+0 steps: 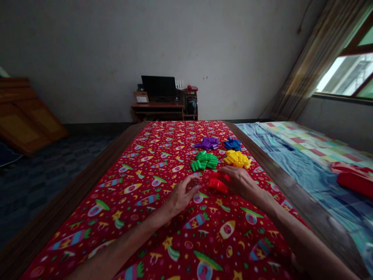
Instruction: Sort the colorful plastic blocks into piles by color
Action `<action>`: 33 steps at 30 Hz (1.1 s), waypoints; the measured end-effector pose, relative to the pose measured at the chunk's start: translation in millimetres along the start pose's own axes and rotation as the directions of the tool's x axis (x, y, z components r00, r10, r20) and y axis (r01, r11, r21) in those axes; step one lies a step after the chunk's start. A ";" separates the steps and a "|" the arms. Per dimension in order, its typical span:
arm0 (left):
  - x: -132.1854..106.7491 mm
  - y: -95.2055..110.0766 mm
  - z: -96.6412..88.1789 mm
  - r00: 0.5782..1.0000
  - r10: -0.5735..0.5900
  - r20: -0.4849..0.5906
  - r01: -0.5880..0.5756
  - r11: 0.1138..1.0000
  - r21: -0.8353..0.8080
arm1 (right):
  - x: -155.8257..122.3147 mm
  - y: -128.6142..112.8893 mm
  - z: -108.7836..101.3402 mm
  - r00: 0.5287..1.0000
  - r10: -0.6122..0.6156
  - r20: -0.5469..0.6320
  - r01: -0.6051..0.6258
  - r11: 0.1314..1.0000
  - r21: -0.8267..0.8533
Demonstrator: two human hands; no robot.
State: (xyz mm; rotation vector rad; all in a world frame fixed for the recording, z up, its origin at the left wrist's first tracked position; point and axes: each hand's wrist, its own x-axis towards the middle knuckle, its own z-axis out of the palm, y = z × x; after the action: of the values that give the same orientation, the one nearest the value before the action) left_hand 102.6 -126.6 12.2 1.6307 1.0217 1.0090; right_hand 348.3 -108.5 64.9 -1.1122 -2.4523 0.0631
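Currently, through the head camera, I see the red pieces (218, 185) lying on the near side of the other coloured heaps, small, smooth and shiny, with the right hand (241, 181) arched over them. Its fingers bend down to the pieces and partly cover them; I cannot tell whether they are clamped on one or merely resting there. The left hand (181, 194) is just beside, on the other side of the red, fingers softly curled and the thumb apart from them, with a gap between.

Beyond, I make out four loose heaps of short, rounded, glossy pieces: green (204, 161), yellow (237, 158), purple (209, 143) and blue (232, 144). The green and yellow ones are stubby tubes, piled at odd angles.

Everything sits on a red cloth (157, 196), printed with rockets, stars and saucers, lying flat over a table with a dark, wood-grained border (309, 206). To the right I have a rumpled checked sheet (309, 167); ahead, a thin black monitor (159, 88) stands before a matte, pale wall (233, 66).
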 end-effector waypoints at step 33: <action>134.6 -54.1 23.8 0.951 0.274 -0.144 -0.110 0.735 0.669 | 14.0 42.9 -21.3 0.937 0.235 -0.259 -0.259 0.964 -0.062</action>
State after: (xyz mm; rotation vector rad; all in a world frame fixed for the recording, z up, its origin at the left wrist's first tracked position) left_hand 158.2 4.7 -23.9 2.2705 1.5119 1.0620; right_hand 379.3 -72.3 79.9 -1.3766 -2.1019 -0.1126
